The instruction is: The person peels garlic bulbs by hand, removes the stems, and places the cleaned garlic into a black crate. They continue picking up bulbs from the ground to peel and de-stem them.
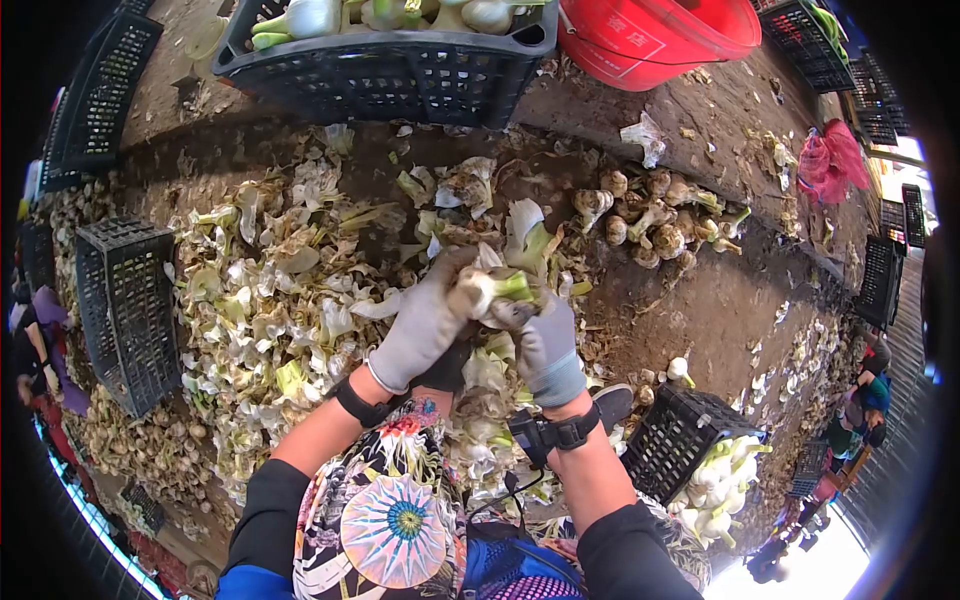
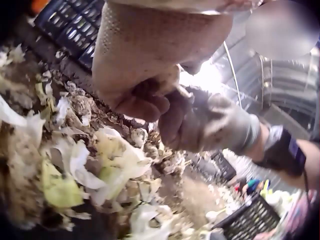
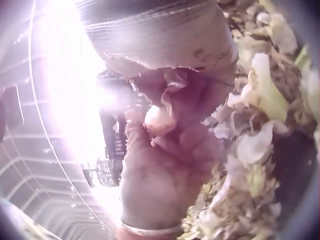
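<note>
Both hands wear pale work gloves and meet over a heap of peelings. My left hand (image 1: 422, 325) grips a garlic bulb (image 1: 482, 290) with a short green stem, its loose skin partly pulled back. On the other side, my right hand (image 1: 550, 350) has its fingers curled at the stem end of the same bulb. From the right wrist, the bulb's pale round side (image 3: 161, 120) shows between the two gloves. In the left wrist view the fingers of my left hand (image 2: 150, 60) and right hand (image 2: 205, 122) meet and mostly hide the bulb.
Garlic skins (image 1: 260, 310) cover the ground to the left. Several untrimmed bulbs (image 1: 650, 215) lie at the right. A black crate (image 1: 380, 85) of garlic and a red bucket (image 1: 650, 40) stand ahead. Another crate (image 1: 680, 440) lies by my right side with white garlic spilling out.
</note>
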### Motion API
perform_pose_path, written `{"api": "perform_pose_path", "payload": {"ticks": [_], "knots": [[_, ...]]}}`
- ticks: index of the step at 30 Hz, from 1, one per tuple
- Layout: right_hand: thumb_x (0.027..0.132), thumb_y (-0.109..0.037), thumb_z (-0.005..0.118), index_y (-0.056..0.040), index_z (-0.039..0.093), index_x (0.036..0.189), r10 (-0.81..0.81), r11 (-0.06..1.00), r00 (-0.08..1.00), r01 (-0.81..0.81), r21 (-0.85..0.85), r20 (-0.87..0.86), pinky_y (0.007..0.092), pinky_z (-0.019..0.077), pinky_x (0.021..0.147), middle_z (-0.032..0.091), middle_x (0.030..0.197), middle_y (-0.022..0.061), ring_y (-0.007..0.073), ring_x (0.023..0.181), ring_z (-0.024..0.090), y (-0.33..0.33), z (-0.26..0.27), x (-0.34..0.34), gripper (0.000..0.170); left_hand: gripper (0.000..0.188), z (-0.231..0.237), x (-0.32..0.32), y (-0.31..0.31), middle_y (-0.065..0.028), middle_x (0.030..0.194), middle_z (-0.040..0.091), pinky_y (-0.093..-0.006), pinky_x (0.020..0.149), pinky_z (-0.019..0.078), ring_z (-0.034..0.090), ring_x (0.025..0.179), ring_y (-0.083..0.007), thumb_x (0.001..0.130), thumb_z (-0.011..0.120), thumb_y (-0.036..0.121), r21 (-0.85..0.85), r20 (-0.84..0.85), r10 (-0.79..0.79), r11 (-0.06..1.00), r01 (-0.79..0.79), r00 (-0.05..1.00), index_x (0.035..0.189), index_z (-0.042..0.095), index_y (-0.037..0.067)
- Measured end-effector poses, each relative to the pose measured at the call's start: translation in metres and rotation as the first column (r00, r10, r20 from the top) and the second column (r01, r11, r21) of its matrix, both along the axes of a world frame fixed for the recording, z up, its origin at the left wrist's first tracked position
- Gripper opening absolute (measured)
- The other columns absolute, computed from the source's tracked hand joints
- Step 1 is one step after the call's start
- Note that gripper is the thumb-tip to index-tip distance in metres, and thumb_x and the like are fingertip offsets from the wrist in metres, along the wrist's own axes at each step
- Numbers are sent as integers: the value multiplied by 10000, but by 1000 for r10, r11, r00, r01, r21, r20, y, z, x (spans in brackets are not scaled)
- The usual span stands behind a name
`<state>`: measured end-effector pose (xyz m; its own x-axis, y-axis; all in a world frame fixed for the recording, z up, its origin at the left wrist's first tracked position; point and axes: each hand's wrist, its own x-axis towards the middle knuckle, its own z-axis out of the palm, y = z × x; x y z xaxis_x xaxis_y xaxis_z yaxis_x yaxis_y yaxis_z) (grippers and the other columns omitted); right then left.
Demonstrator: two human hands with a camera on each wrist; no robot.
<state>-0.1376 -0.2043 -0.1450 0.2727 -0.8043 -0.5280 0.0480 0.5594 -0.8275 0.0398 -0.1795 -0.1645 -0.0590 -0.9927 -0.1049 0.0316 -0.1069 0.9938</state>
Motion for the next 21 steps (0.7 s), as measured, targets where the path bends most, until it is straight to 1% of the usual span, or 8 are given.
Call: {"api": "perform_pose_path", "payload": {"ticks": [2, 4, 6, 10, 12, 16, 19, 21], "knots": [[876, -91, 736, 13, 607, 1250, -295, 942, 888, 209, 261, 353, 268, 519, 866, 679, 1050, 64, 108, 977, 622, -1, 9, 1, 409, 629, 34, -9, -6, -131, 1085, 602, -325, 875, 478, 578, 918, -192, 908, 667, 489, 54, 254, 41, 997, -57, 966, 1296, 530, 14], [856, -73, 749, 12, 633, 1223, -125, 992, 920, 105, 72, 371, 273, 516, 880, 684, 1081, 60, 114, 982, 627, -2, 13, -8, 394, 672, 34, -7, -4, -104, 1059, 614, -294, 763, 503, 589, 871, -153, 891, 682, 511, 51, 153, 75, 995, -84, 985, 1316, 515, 18], [857, -56, 736, 21, 625, 1239, 2, 991, 975, -32, 128, 223, 277, 517, 888, 681, 1120, 67, 115, 1000, 624, -9, 29, -14, 405, 668, 45, 6, -3, -78, 978, 636, -262, 617, 487, 585, 757, -112, 894, 684, 511, 525, -452, 67, 826, 205, 889, 1326, 523, 28], [863, 5, 677, 9, 627, 1245, 283, 958, 949, -288, -14, -138, 277, 510, 914, 684, 1138, 71, 112, 1023, 619, -28, 40, -29, 386, 776, 38, 12, 2, -45, 829, 634, -245, 524, 443, 524, 568, -96, 861, 626, 645, 446, -811, 138, 774, 449, 569, 1323, 531, 28], [849, 17, 671, -4, 604, 1271, 179, 983, 983, -180, 28, 27, 274, 498, 934, 676, 1177, 84, 115, 1046, 616, -25, 37, -23, 428, 876, 43, 12, 1, -61, 743, 617, -255, 524, 382, 502, 533, -112, 818, 560, 753, 493, -756, 121, 752, 438, 643, 1286, 539, 12], [838, -82, 750, -31, 523, 1358, -66, 917, 895, -119, -381, -440, 279, 491, 927, 632, 1199, 75, 136, 1080, 599, -11, 25, -23, 570, 849, 56, 6, -9, -68, 889, 632, -269, 615, 477, 579, 672, -132, 835, 629, 684, 442, -706, 75, 824, 355, 705, 1326, 506, 3], [850, -127, 773, -31, 561, 1317, -189, 978, 973, 199, -67, 133, 258, 508, 858, 646, 1157, 61, 115, 997, 610, 0, 45, -14, 522, 805, 52, -4, -15, -79, 1254, 573, -291, 899, 499, 568, 1088, -143, 906, 664, 530, 316, -249, -72, 937, 151, 966, 1436, 402, -17], [870, -107, 748, -18, 582, 1287, -185, 975, 977, 196, -106, 101, 259, 513, 839, 655, 1119, 60, 118, 975, 613, 0, 38, -13, 458, 785, 42, -10, -17, -81, 1285, 561, -289, 930, 480, 555, 1114, -136, 916, 668, 493, 315, -258, -82, 935, 164, 963, 1442, 393, -21]]}}
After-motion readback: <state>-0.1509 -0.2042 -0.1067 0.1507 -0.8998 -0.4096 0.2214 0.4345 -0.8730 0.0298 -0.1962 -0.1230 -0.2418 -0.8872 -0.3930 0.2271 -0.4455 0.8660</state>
